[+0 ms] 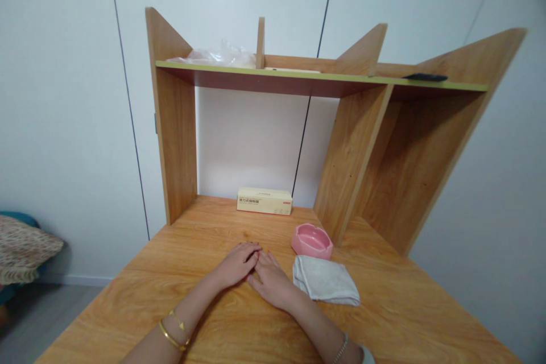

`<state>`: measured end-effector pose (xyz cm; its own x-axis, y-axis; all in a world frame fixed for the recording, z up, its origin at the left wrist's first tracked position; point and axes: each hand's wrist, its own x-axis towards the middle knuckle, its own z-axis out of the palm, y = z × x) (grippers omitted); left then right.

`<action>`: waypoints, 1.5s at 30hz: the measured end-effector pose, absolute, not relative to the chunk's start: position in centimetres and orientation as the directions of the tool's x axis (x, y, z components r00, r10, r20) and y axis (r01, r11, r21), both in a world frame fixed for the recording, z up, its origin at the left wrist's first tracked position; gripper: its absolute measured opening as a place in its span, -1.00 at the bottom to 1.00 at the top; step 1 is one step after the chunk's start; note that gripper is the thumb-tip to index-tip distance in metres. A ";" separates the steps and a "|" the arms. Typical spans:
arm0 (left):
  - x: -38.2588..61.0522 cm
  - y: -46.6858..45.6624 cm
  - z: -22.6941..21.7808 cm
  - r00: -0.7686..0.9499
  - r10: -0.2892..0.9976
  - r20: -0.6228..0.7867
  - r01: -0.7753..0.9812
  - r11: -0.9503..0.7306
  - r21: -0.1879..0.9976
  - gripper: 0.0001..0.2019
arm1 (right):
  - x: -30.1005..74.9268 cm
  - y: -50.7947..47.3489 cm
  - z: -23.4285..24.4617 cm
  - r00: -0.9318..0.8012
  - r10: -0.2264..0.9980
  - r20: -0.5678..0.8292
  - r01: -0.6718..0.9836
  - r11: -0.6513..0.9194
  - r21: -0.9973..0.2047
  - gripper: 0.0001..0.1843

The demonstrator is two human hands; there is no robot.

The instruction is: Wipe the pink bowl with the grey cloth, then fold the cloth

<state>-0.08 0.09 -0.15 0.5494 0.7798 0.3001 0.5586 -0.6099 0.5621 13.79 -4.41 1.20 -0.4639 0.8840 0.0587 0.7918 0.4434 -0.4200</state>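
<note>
My left hand (236,264) lies flat on the wooden desk (170,273), fingers stretched out and empty. My right hand (273,283) rests flat beside it, its fingertips touching the left hand's fingers, holding nothing. Just right of my right hand is a folded grey cloth (326,280). Behind the cloth sits a pink bowl-like dish (312,240). A long yellow box (264,201) lies at the back of the desk against the wall.
A wooden hutch with upright dividers (177,142) and a shelf (319,77) stands over the desk's back. On the shelf are a crumpled clear plastic bag (217,56) and a dark flat object (424,77). A patterned cushion (21,247) lies at far left.
</note>
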 end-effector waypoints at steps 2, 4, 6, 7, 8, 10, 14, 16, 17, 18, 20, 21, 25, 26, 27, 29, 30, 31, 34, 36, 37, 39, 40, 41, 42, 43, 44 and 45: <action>-0.1 0.1 -0.1 0.550 0.779 0.301 0.559 -0.611 0.561 -0.64 | 13.8 -4.4 1.2 -0.465 0.883 0.056 0.794 0.444 -0.415 -0.38; -0.1 0.0 -0.1 0.550 0.780 0.300 0.561 -0.611 0.559 -0.63 | 13.8 -4.4 1.3 -0.465 0.884 0.055 0.794 0.443 -0.415 -0.38; -0.1 0.0 -0.1 0.549 0.781 0.299 0.562 -0.610 0.559 -0.63 | 13.8 -4.5 1.3 -0.464 0.884 0.057 0.792 0.443 -0.420 -0.38; -0.1 0.0 -0.1 0.549 0.781 0.299 0.563 -0.609 0.558 -0.63 | 13.8 -4.5 1.3 -0.464 0.884 0.060 0.790 0.444 -0.422 -0.37; -0.1 0.0 -0.1 0.549 0.781 0.298 0.564 -0.609 0.558 -0.63 | 13.8 -4.5 1.3 -0.466 0.883 0.063 0.788 0.446 -0.424 -0.37; -0.1 0.0 0.0 0.550 0.781 0.296 0.565 -0.609 0.557 -0.63 | 13.8 -4.4 1.2 -0.469 0.880 0.069 0.784 0.452 -0.425 -0.37; -0.1 0.0 0.0 0.549 0.783 0.294 0.567 -0.607 0.557 -0.63 | 13.8 -4.3 1.1 -0.472 0.878 0.079 0.782 0.459 -0.421 -0.38; -0.1 0.0 0.0 0.545 0.785 0.295 0.569 -0.605 0.557 -0.63 | 13.8 -4.3 1.1 -0.471 0.879 0.077 0.783 0.457 -0.421 -0.38; -0.1 0.0 0.0 0.544 0.785 0.296 0.568 -0.605 0.558 -0.64 | 13.8 -4.4 1.2 -0.471 0.879 0.074 0.784 0.456 -0.421 -0.38; -0.1 0.0 0.0 0.544 0.785 0.297 0.568 -0.605 0.559 -0.64 | 13.8 -4.4 1.2 -0.470 0.880 0.070 0.786 0.454 -0.421 -0.38; -0.1 0.0 0.0 0.544 0.784 0.298 0.566 -0.605 0.560 -0.64 | 13.8 -4.4 1.3 -0.467 0.882 0.062 0.789 0.448 -0.422 -0.37; -0.1 0.0 -0.1 0.544 0.784 0.298 0.566 -0.606 0.560 -0.64 | 13.8 -4.4 1.3 -0.467 0.882 0.060 0.790 0.446 -0.422 -0.37; -0.1 0.1 -0.1 0.543 0.784 0.300 0.565 -0.606 0.559 -0.63 | 13.8 -4.4 1.2 -0.463 0.883 0.070 0.787 0.446 -0.427 -0.38; -0.1 0.2 -0.1 0.543 0.784 0.301 0.565 -0.606 0.559 -0.63 | 13.8 -4.4 1.2 -0.462 0.884 0.072 0.786 0.446 -0.428 -0.38; -0.1 0.2 -0.2 0.543 0.784 0.301 0.565 -0.606 0.559 -0.63 | 13.8 -4.3 1.1 -0.461 0.884 0.073 0.786 0.446 -0.428 -0.37; -0.1 0.3 -0.2 0.544 0.784 0.301 0.566 -0.607 0.558 -0.63 | 13.8 -4.3 1.0 -0.463 0.883 0.073 0.788 0.448 -0.422 -0.37; -0.1 0.3 -0.2 0.544 0.783 0.300 0.566 -0.607 0.558 -0.62 | 13.8 -4.3 0.9 -0.464 0.883 0.074 0.789 0.449 -0.418 -0.37; -0.1 0.3 -0.2 0.546 0.783 0.300 0.566 -0.608 0.557 -0.62 | 13.8 -4.3 0.9 -0.463 0.883 0.076 0.790 0.450 -0.416 -0.37; -0.1 0.2 -0.2 0.546 0.783 0.299 0.566 -0.608 0.557 -0.62 | 13.8 -4.3 0.9 -0.464 0.882 0.085 0.789 0.455 -0.413 -0.38; -0.1 0.2 -0.2 0.545 0.782 0.301 0.565 -0.608 0.558 -0.62 | 13.8 -4.4 1.0 -0.466 0.881 0.081 0.789 0.455 -0.413 -0.38; -0.1 0.2 -0.2 0.545 0.782 0.302 0.564 -0.608 0.559 -0.63 | 13.8 -4.4 1.1 -0.467 0.881 0.078 0.788 0.455 -0.414 -0.38; -0.1 0.1 -0.2 0.543 0.782 0.304 0.562 -0.608 0.561 -0.63 | 13.8 -4.4 1.2 -0.468 0.880 0.074 0.787 0.454 -0.417 -0.38; -0.1 0.1 -0.2 0.543 0.783 0.305 0.561 -0.608 0.562 -0.63 | 13.8 -4.4 1.2 -0.469 0.880 0.073 0.786 0.454 -0.419 -0.38; -0.1 0.1 -0.2 0.542 0.783 0.306 0.560 -0.608 0.563 -0.63 | 13.8 -4.4 1.2 -0.469 0.880 0.072 0.786 0.453 -0.420 -0.38; -0.1 0.0 -0.2 0.542 0.782 0.307 0.558 -0.608 0.564 -0.63 | 13.8 -4.4 1.3 -0.470 0.880 0.069 0.786 0.453 -0.422 -0.38; -0.1 0.0 -0.1 0.542 0.782 0.307 0.557 -0.609 0.565 -0.64 | 13.8 -4.4 1.3 -0.469 0.881 0.065 0.786 0.451 -0.423 -0.38; -0.1 0.0 -0.1 0.543 0.782 0.307 0.556 -0.609 0.566 -0.64 | 13.8 -4.4 1.3 -0.467 0.882 0.062 0.788 0.447 -0.424 -0.38; -0.1 0.0 -0.1 0.544 0.781 0.306 0.556 -0.609 0.566 -0.64 | 13.8 -4.5 1.3 -0.464 0.884 0.060 0.790 0.444 -0.423 -0.38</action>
